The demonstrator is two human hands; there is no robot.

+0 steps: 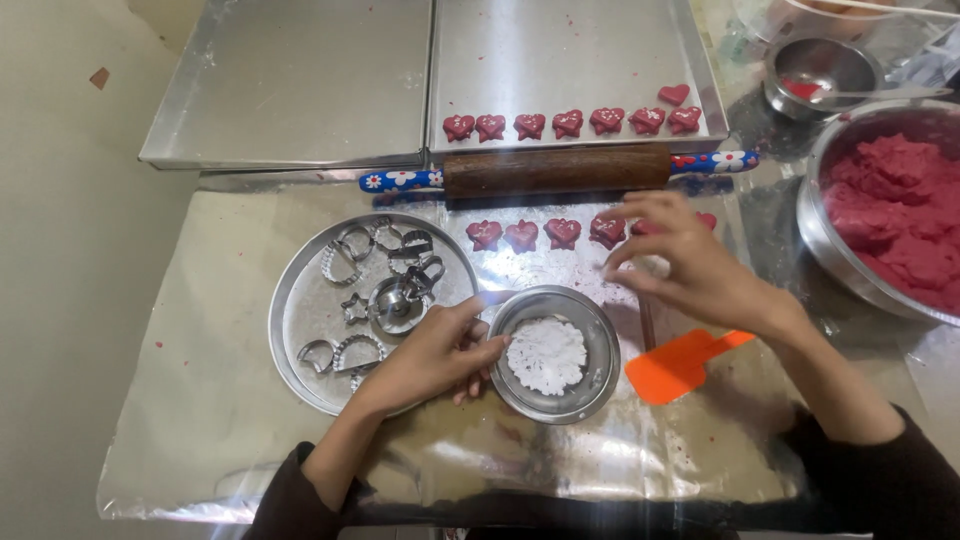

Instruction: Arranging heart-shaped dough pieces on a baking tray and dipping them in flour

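The step in hand is judged to be the dusting and shaping of small red dough hearts, with the small steel bowl (553, 352) of white flour taken as the landmark. The left hand (432, 357) is rested against the left rim of that bowl, fingers curled loosely and fingertips (492, 345) touching the rim; nothing is clasped in it, and the bowl is steadied rather than lifted. The right hand (693, 262) is held above and to the right of the bowl, fingers spread and bent downward over the foil-covered work surface (200, 400); whether a piece of dough is pinched under the fingertips cannot be told, as the palm side is hidden. A row of dough hearts (523, 235) is laid just beyond the bowl, the right end of the row being partly covered by the right hand. The hearts are seen as deep red, small, with pale specks on top. A wooden rolling pin (557, 169) with flowered blue handles is placed beyond that row, and a baking tray (700, 90) carrying more hearts lies beyond it. To the left of the bowl, a round steel plate (300, 320) of metal cutters is set; to the right, an orange spatula (680, 365); far right, a large bowl of red dough (890, 215). The next move is judged to call for a light pinch, as the dough looks soft.
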